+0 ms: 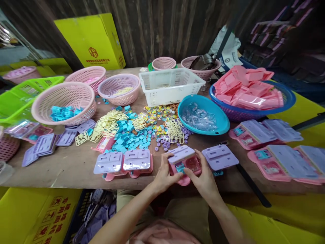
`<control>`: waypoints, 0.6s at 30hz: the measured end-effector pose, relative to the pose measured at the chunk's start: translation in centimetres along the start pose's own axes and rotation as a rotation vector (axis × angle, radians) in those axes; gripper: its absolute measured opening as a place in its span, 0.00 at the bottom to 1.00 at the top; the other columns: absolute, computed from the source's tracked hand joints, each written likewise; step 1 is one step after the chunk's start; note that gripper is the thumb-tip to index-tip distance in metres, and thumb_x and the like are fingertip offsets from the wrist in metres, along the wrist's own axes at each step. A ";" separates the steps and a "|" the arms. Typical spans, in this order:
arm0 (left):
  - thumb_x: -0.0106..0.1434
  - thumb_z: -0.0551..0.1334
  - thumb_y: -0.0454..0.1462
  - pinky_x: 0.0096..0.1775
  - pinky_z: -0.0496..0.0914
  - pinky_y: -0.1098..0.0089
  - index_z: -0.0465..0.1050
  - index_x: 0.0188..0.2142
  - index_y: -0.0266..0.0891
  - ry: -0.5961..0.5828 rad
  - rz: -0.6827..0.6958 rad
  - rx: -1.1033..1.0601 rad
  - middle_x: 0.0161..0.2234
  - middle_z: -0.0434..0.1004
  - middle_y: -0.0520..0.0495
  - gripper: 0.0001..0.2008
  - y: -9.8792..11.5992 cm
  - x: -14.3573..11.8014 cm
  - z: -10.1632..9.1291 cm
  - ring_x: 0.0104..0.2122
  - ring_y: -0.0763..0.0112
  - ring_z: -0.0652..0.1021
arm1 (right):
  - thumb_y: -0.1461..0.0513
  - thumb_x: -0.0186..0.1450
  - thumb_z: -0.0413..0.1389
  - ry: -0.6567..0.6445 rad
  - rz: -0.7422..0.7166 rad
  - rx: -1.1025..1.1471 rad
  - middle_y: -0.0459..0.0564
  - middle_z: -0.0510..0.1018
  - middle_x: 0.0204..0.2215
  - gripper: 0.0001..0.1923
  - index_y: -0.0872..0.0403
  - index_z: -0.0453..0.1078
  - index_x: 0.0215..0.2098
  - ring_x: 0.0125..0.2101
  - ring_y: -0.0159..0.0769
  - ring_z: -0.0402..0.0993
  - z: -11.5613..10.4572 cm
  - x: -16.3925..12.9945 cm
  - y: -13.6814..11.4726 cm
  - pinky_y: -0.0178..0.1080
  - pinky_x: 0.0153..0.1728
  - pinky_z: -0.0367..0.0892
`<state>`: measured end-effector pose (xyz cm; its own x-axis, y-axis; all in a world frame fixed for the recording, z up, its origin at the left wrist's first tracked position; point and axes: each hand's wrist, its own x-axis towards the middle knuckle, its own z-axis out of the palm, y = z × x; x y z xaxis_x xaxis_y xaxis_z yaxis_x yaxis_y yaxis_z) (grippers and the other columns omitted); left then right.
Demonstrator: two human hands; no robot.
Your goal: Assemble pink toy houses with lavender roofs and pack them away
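Observation:
Near the table's front edge, a pink plastic toy case (193, 165) with a lilac panel (181, 154) on its far part sits between my two hands. My left hand (164, 173) is closed round its left side. My right hand (203, 173) grips the right side, its thumb on a small turquoise piece (180, 168) in the case. To the left lie two pink cases with lilac panels (137, 159). Just right of my right hand is another lilac panel (220, 157), with turquoise bits under its edge. The undersides of my fingers are hidden.
Loose turquoise pieces (127, 135), cream frames (108, 123) and purple discs (165, 144) spread beyond the cases. A turquoise bowl (223, 123) holds clear parts. Behind stand a white basket (172, 91) and pink baskets (63, 117). A black-handled tool (254, 186) and finished-looking cases (281, 161) lie right.

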<state>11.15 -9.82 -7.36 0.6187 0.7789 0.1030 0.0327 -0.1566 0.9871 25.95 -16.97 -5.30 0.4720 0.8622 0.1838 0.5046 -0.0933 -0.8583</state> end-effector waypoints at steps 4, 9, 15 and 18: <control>0.44 0.69 0.35 0.56 0.58 0.54 0.45 0.56 0.46 -0.037 0.174 0.184 0.53 0.52 0.42 0.44 -0.5 0.2 -0.1 0.55 0.54 0.61 | 0.54 0.60 0.54 0.014 -0.061 -0.068 0.56 0.64 0.57 0.31 0.50 0.54 0.60 0.57 0.46 0.61 0.1 -1.1 2.1 0.53 0.55 0.59; 0.48 0.68 0.35 0.57 0.57 0.50 0.32 0.63 0.47 -0.151 0.173 0.328 0.62 0.33 0.35 0.54 1.5 -0.2 -0.2 0.62 0.46 0.47 | 0.52 0.63 0.51 0.081 -0.115 -0.175 0.56 0.64 0.58 0.30 0.51 0.54 0.61 0.57 0.47 0.60 0.1 -1.9 2.6 0.53 0.54 0.61; 0.57 0.60 0.33 0.54 0.62 0.54 0.69 0.48 0.42 0.267 0.012 0.706 0.47 0.66 0.44 0.17 5.8 2.9 -11.1 0.48 0.56 0.70 | 0.59 0.64 0.52 0.317 -0.374 -0.239 0.56 0.71 0.50 0.23 0.50 0.60 0.57 0.50 0.45 0.68 -1.1 -1.8 -1.4 0.49 0.49 0.65; 0.55 0.63 0.34 0.52 0.62 0.52 0.73 0.25 0.36 0.300 -0.120 0.823 0.28 0.67 0.48 0.04 4.8 5.4 -17.4 0.41 0.55 0.73 | 0.61 0.63 0.52 0.367 -0.437 -0.237 0.56 0.73 0.44 0.19 0.51 0.63 0.53 0.45 0.44 0.70 -1.3 -1.6 -2.9 0.48 0.45 0.66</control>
<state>0.95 4.20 0.11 0.3467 0.9265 0.1460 0.7104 -0.3611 0.6041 24.66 -18.75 -2.51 0.3817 0.6221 0.6836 0.8344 0.0862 -0.5443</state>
